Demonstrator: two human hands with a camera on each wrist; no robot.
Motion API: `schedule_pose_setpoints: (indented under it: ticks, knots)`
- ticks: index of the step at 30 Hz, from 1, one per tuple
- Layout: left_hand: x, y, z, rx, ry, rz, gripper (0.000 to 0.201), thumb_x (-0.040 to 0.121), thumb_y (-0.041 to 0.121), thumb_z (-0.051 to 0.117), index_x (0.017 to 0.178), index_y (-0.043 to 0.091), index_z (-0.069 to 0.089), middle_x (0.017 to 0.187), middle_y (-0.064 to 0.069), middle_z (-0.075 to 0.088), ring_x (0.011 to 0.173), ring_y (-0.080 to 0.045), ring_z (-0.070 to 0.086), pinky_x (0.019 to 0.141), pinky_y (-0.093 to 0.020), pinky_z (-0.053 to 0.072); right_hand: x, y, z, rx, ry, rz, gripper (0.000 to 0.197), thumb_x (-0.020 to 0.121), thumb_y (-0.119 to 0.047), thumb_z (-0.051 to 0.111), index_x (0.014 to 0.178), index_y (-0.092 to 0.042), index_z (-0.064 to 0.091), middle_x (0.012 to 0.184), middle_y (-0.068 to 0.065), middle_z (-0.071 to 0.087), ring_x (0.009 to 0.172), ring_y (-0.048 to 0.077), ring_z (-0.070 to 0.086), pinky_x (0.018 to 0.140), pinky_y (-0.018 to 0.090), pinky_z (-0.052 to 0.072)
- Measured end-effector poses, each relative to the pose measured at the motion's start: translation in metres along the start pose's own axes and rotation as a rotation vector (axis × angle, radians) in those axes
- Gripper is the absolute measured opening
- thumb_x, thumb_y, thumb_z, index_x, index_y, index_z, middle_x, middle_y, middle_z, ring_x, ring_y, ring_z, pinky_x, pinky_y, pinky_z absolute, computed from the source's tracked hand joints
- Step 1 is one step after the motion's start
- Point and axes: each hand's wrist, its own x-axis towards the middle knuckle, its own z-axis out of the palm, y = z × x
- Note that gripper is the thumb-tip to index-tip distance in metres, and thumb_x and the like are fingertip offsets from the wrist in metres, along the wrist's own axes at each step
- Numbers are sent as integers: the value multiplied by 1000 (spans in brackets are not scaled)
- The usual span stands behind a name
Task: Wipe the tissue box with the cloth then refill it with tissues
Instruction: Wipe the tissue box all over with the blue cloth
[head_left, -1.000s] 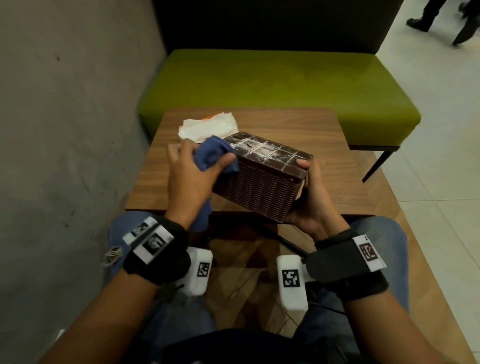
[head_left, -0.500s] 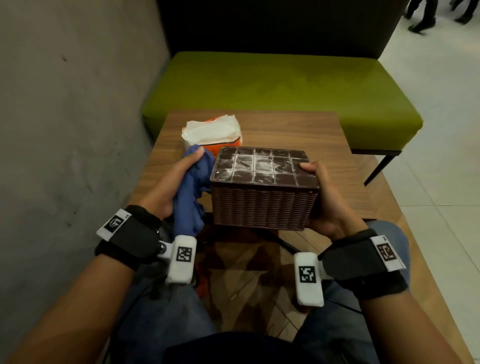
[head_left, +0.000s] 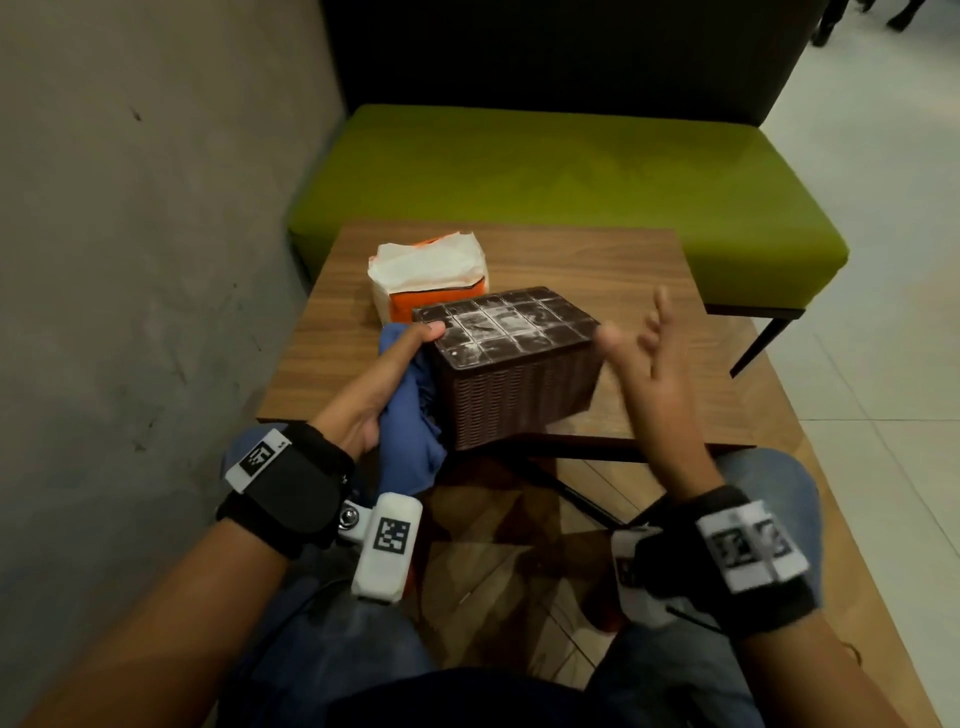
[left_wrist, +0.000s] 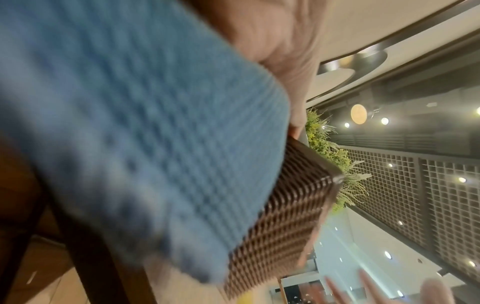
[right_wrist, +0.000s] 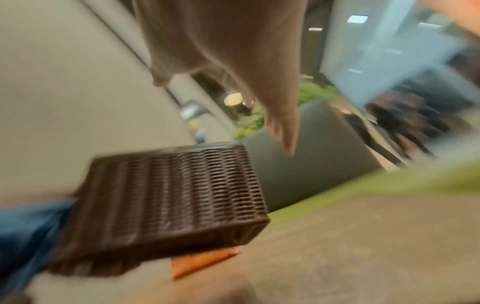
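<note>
A brown woven tissue box (head_left: 514, 374) hangs tilted over the table's near edge, its gridded face up. My left hand (head_left: 387, 371) grips its left side, thumb on the top rim, with the blue cloth (head_left: 410, 441) pressed between palm and box. In the left wrist view the cloth (left_wrist: 130, 144) covers most of the box (left_wrist: 285, 216). My right hand (head_left: 649, 358) hovers just right of the box with fingers spread, touching nothing; it is blurred. In the right wrist view the box (right_wrist: 168, 195) lies below that hand (right_wrist: 246, 61). An orange tissue pack (head_left: 426, 270) with white tissues sits behind the box.
The small wooden table (head_left: 597, 260) stands against a grey wall (head_left: 130, 260) on the left. A green bench (head_left: 571, 171) lies beyond it. My knees in jeans sit under the near edge, and people's legs show far back right.
My right hand has let go of the box and opened beside it. The box has turned and now hangs from my left hand alone, with the cloth against its left side.
</note>
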Motion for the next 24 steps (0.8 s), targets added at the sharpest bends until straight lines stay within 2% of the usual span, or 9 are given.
schedule_pose_setpoints:
  ticks: [2,4,9,13,15,17,19,21,24]
  knots:
    - [0,3,6,-16,29,12,33,87,34,59,110,11,64,102,-13,71,84,-24,69,80,-33,54,-16,1,16,-396,-1,-457,111,65,-70,68,152,-24,16,158,7,19,146,21,20,119,36,20]
    - [-2,4,14,-15,16,32,38,86,34,59,114,10,63,106,-15,70,88,-26,69,77,-33,56,-24,11,39,-744,-91,-674,120,62,-64,75,153,-26,8,160,11,8,149,28,8,118,55,13]
    - [-12,5,28,-60,-114,21,26,89,35,56,99,13,67,91,-9,74,78,-18,72,68,-25,58,-16,25,66,-684,65,-647,96,70,-47,76,144,-21,20,148,8,22,143,30,18,107,70,23]
    - [-9,12,22,139,2,36,46,82,51,58,93,6,60,83,-15,64,67,-15,63,59,-23,49,-3,23,47,-449,115,-636,87,69,-47,76,133,-7,33,132,18,42,129,31,35,107,52,32]
    - [2,12,15,118,273,180,30,91,38,54,81,10,50,75,-11,51,52,-5,58,49,-16,44,2,25,36,-431,97,-603,88,66,-42,78,132,-3,35,130,19,45,126,31,38,107,48,32]
    - [1,17,10,222,414,418,13,93,27,51,84,24,41,83,-1,47,69,-10,61,59,-26,48,5,29,31,-450,64,-582,89,62,-37,79,132,-1,37,129,19,46,124,33,41,105,46,33]
    - [-16,23,20,348,278,709,15,91,24,53,94,32,40,94,6,50,90,-18,60,71,-32,50,5,30,31,-437,42,-567,90,60,-38,78,132,-2,37,127,16,47,121,30,43,105,41,34]
    - [-35,27,42,447,93,932,20,88,21,61,100,25,45,95,11,53,90,-3,57,75,-18,47,4,29,34,-410,37,-556,91,61,-44,77,131,0,39,126,13,47,120,20,41,105,30,32]
    - [-38,20,71,777,-28,1043,22,81,24,71,93,18,52,88,5,56,83,-5,56,72,-23,46,1,24,40,-386,28,-532,92,65,-54,72,133,0,41,122,-2,39,115,5,30,100,21,27]
